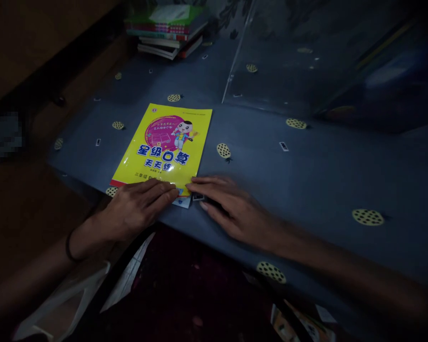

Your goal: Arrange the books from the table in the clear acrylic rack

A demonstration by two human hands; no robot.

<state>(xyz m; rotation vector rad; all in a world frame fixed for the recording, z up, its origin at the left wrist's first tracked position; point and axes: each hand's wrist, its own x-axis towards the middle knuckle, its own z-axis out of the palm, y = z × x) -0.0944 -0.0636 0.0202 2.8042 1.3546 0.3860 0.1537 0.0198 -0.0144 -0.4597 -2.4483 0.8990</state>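
Observation:
A yellow workbook (196, 137) with a cartoon child and a pink circle on its cover lies closed on the blue-grey table. The edge of a pale blue sheet or booklet (183, 203) shows from beneath its near end. My left hand (139, 204) rests on the near edge of the workbook, palm down, fingers stretched across the cover. At the workbook's near right corner is my right hand (228, 202), its fingers apart and extended, fingertips touching the corner. Neither hand is wrapped around anything.
A blue-grey tablecloth (257, 190) with pineapple prints covers the table. Several stacked books (167, 33) stand at the far left. A transparent sheet (271, 80) lies toward the back right. Below the near edge, a white plastic container (67, 304) shows at the left.

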